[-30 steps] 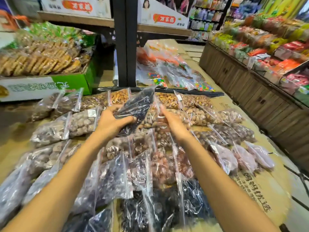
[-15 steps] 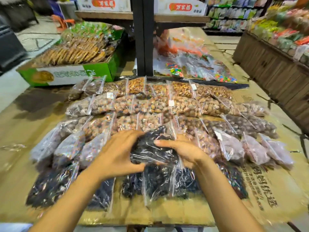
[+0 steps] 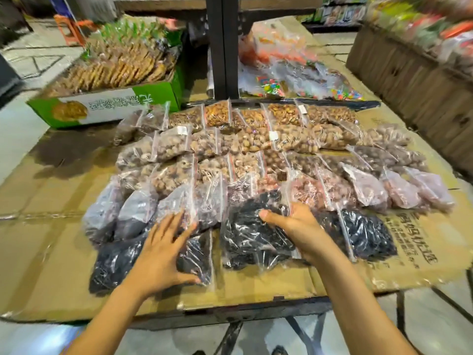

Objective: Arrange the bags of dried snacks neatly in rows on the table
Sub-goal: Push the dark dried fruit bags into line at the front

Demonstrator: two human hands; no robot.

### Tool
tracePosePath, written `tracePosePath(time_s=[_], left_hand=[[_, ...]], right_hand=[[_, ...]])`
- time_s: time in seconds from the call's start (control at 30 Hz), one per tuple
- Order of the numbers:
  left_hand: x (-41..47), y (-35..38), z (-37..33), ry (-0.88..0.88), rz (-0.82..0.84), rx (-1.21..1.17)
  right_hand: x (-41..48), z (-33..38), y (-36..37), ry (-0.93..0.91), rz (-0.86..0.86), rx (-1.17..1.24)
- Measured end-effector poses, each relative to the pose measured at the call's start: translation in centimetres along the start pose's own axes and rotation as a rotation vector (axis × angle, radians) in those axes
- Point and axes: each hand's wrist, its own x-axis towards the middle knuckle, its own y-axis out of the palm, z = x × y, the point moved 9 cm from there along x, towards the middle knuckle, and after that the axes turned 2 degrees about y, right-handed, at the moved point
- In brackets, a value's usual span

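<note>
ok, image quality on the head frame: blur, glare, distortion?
Head view: motion blur smears the shelves top right; centre bags sharper. Glare streaks on the dark bag under the right hand; left hand slightly soft. Wide-angle bowing at table edges.

1. Snack bags (image 3: 256, 237): clear plastic film, glossy and crinkled, with bright glare spots.
2. Table cover (image 3: 51, 252): flattened brown cardboard, matt, creased, with printed characters at 3 o'clock.
3. Box (image 3: 107, 108) at 10 o'clock: printed card in green and white, slight sheen.
4. Post (image 3: 222, 47) at 12 o'clock: dark, smooth, matt.
5. Counter (image 3: 409, 67) at 2 o'clock: brown wood planks, rough grain.
</note>
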Motion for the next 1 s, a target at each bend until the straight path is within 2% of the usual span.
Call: tracePosePath(time_s=[0.07,0.2,0.3,0.4,0.47,0.6,0.67,0.77,0.87,0.97,1.0], left_hand=[[-0.7,0.4,0.7,0.07,-0.039,-0.018],[-2.1,1.3,0.4,0.182,-0.104,0.1],[-1.7,3.1,-0.6,0.224,-0.11,0.223],[-1.2,3.8,-0.4,0.176,-0.098,0.186],[-1.2,4.0,-0.6,0.215,-0.127,0.173],[-1.7,3.9,0.0,0.228,-0.137,0.106],[-2.0,3.1,0.7,0.193,-0.202,-0.005],[-2.8,1.6,2.2,0.111,-0.396,-0.311],[-3.9,1.2,3.5,0.024,-0.505,-0.563],[-3.9,1.6,2.9,0.112,-0.522,-0.447],[-3.6,2.0,2.5,0.16,-0.486,-0.376]], right_hand=[[-0.2,-0.2,2.5,0.024,-0.031,-0.161],[-0.8,0.5,4.7,-0.028,-0.288,-0.488],[-1.4,0.6,5.5,-0.052,-0.262,-0.587],[-1.9,-0.2,6.0,-0.045,-0.152,-0.462],[-2.6,-0.8,5.9,-0.022,-0.116,-0.354],[-3.2,-1.7,4.9,0.015,-0.174,-0.246],[-3.3,-1.8,5.0,0.036,-0.178,-0.239],[-3.5,-1.1,6.2,0.06,-0.118,-0.212],[-3.0,-0.3,7.6,0.074,-0.069,-0.181],[-1.7,-1.0,9.2,0.131,-0.061,-0.137],[-1.3,-1.1,9.5,0.124,-0.076,-0.211]])
